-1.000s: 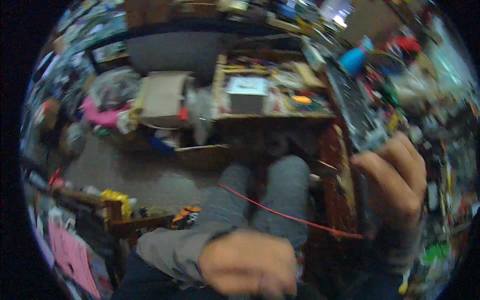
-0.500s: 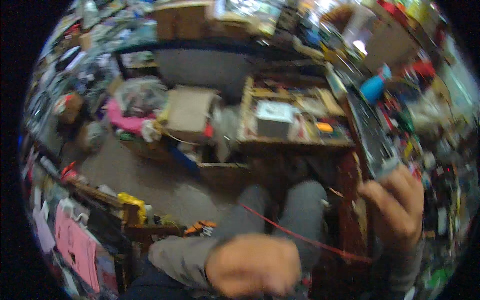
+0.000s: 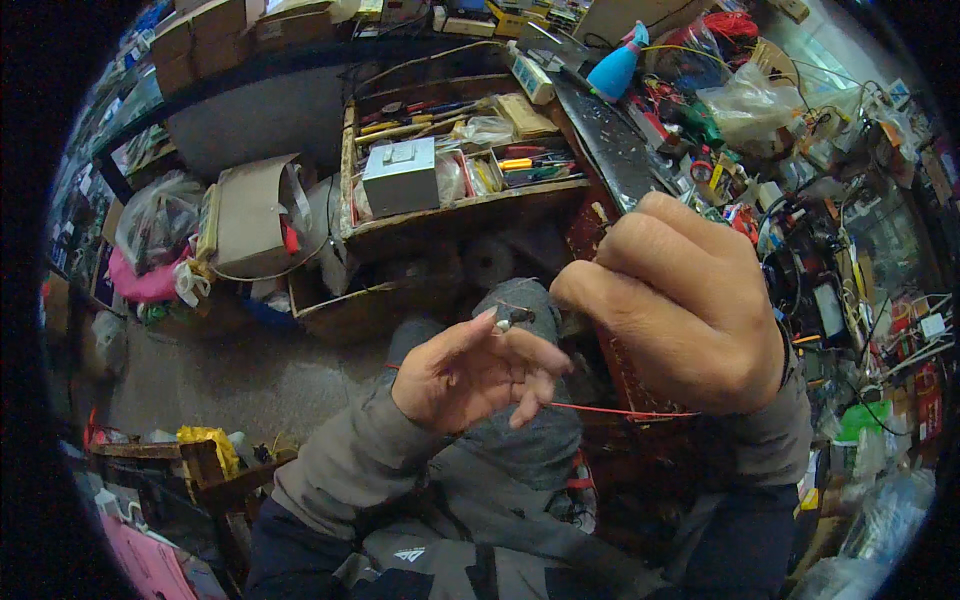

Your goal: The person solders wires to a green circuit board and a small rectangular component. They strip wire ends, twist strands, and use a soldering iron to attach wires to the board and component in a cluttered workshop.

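The left hand (image 3: 482, 375) is loosely parted by a red wire (image 3: 615, 410). The right hand (image 3: 680, 310) curls, its hold hidden. A box (image 3: 401, 180) stands near the drawer's (image 3: 470, 213) near-left corner.

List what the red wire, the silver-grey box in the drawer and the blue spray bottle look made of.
Red wire: probably plastic-sheathed, from its even colour; any core is hidden.
Silver-grey box: likely sheet metal, satin, from its flat faces and crisp edges.
Blue spray bottle: likely smooth moulded plastic, given its rounded, uniformly coloured body.
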Demonstrator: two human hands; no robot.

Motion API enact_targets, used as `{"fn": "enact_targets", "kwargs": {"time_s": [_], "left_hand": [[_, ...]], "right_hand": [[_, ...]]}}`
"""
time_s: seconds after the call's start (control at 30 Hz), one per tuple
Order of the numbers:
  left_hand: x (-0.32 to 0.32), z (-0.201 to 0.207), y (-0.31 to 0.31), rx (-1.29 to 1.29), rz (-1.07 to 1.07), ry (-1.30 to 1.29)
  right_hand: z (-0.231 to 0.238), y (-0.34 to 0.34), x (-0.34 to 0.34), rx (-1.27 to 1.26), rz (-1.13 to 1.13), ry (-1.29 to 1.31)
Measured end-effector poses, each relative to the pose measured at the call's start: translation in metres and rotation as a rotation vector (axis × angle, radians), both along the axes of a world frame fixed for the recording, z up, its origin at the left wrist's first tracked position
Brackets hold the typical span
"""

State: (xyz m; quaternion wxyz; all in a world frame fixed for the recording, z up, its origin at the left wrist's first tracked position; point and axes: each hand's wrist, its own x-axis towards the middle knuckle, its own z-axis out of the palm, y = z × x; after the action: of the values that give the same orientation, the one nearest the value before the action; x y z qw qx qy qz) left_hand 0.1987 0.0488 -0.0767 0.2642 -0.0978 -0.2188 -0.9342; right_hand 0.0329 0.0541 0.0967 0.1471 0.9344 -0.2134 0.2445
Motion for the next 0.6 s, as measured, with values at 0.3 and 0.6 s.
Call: {"fn": "enact_targets", "kwargs": {"time_s": [0.3, 0.6], "left_hand": [[-0.0028, 0.0007, 0.0058, 0.064, 0.016, 0.185], [-0.0024, 0.0, 0.0088, -0.016, 0.169, 0.135]], "right_hand": [[-0.0006, 0.0024, 0.0029, -0.001, 0.045, -0.007], [0.0023, 0.0056, 0.0017, 0.017, 0.027, 0.028]]}}
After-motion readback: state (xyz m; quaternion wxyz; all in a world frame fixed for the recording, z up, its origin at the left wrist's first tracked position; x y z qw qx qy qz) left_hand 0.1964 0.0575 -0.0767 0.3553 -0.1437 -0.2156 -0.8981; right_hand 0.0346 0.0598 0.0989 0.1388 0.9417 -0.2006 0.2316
